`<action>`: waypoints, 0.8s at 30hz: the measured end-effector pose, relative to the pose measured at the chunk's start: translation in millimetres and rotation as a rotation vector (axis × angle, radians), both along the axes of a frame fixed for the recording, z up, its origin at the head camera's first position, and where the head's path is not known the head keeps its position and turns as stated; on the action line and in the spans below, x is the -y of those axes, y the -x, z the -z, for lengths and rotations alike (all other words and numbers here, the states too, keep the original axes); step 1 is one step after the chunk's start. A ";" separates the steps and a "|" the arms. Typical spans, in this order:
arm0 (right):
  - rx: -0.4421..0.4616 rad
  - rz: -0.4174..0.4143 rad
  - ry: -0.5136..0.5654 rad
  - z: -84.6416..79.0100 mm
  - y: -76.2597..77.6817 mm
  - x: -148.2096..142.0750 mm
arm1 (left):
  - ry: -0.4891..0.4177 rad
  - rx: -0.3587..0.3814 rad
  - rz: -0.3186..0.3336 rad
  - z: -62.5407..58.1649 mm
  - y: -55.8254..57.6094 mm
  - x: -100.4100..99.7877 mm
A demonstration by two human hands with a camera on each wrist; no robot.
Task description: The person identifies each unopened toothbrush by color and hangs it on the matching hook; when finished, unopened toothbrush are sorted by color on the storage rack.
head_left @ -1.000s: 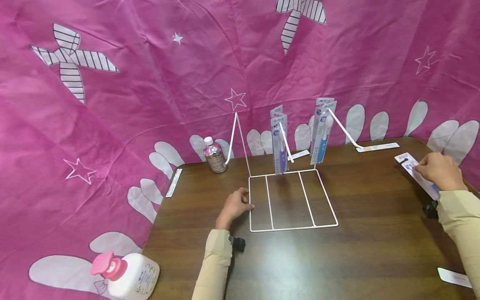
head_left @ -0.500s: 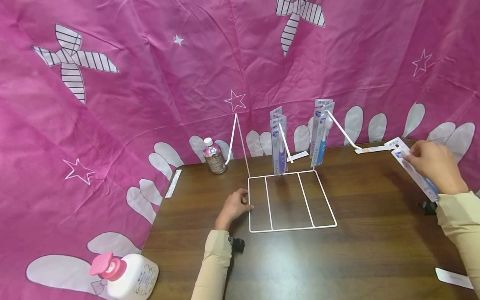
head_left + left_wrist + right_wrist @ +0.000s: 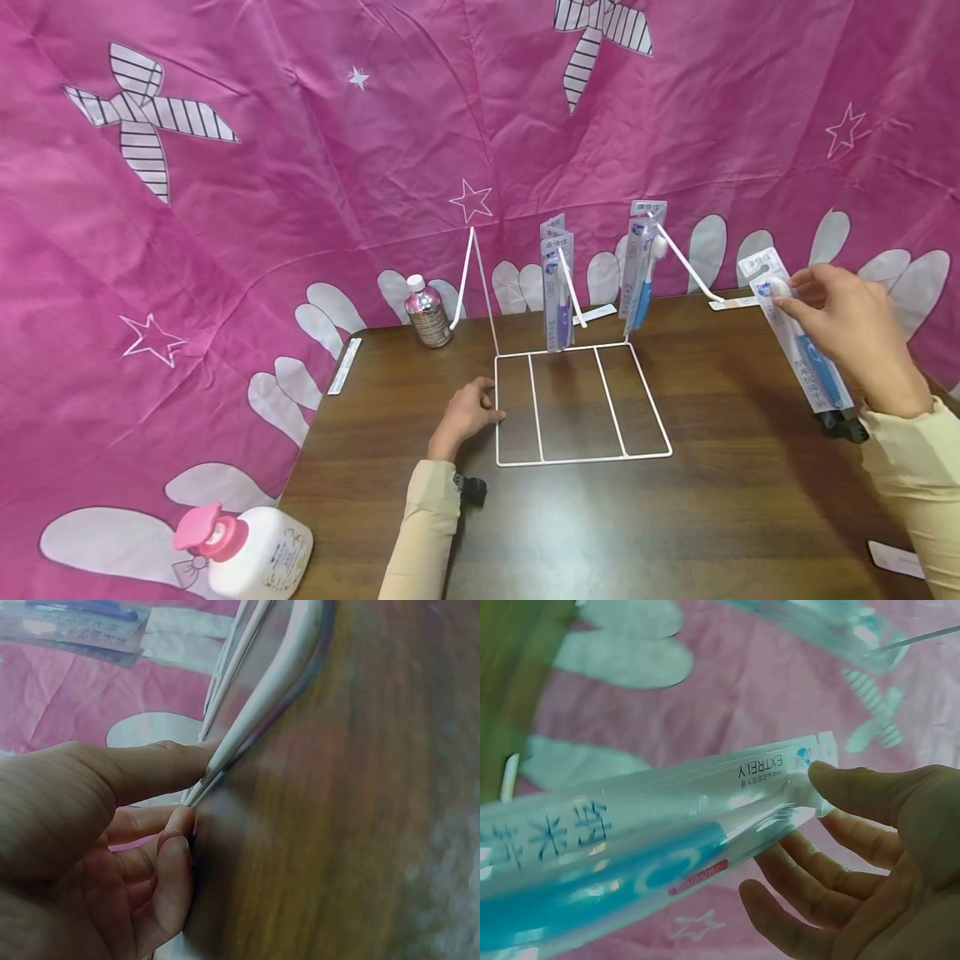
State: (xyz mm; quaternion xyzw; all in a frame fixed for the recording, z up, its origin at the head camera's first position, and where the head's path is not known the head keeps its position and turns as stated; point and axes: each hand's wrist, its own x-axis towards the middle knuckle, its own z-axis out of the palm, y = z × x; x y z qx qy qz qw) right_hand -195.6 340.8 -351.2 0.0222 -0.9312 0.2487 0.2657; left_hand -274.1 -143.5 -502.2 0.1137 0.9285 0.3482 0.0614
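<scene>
My right hand [image 3: 862, 333] pinches a packaged toothbrush [image 3: 806, 350] near its hook-hole end. Its blue handle shows through the clear pack, which tilts above the table; the right wrist view shows my thumb on the pack [image 3: 615, 847] and the fingers behind. At the left side of a white wire display rack [image 3: 583, 458], my left hand [image 3: 467, 412] holds the bottom frame. The left wrist view has the thumb and fingers around the white wire [image 3: 255, 697]. Purple-handled toothbrush packs [image 3: 557, 292] hang from the rack's middle hook, blue-handled packs [image 3: 639, 267] from the right one.
A pink bottle with a white cap [image 3: 429, 312] stands behind the rack's left side. A white pump bottle [image 3: 258, 550] is at the front left. Flat white strips [image 3: 345, 367] lie near the table edges. A pink cloth [image 3: 300, 208] hangs behind.
My right hand has lifted the toothbrush pack and carried it left from the table's right side, turning it more upright. My left hand stays at the rack.
</scene>
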 end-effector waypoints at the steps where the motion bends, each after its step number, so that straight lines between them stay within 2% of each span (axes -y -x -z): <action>1: -0.013 -0.006 0.011 -2.3 -2.9 3.2 | -0.002 0.002 0.001 0.1 -0.3 -0.3; 6: -0.136 -0.058 0.074 -14.8 -21.9 22.9 | -0.001 0.006 -0.002 -0.1 -1.3 -1.0; 10: -0.188 -0.080 0.171 -26.0 -40.1 39.8 | 0.001 -0.002 0.000 -0.8 -1.3 -0.6; 14: -0.237 -0.106 0.206 -36.2 -56.8 53.2 | -0.001 -0.010 0.001 -1.7 -1.0 -0.9; 18: -0.254 -0.146 0.210 -42.1 -71.0 63.4 | 0.000 -0.012 -0.004 -0.8 -1.0 -1.1; 24: -0.255 -0.228 0.280 -41.6 -86.1 78.1 | 0.004 -0.011 -0.004 -0.2 -1.0 -0.5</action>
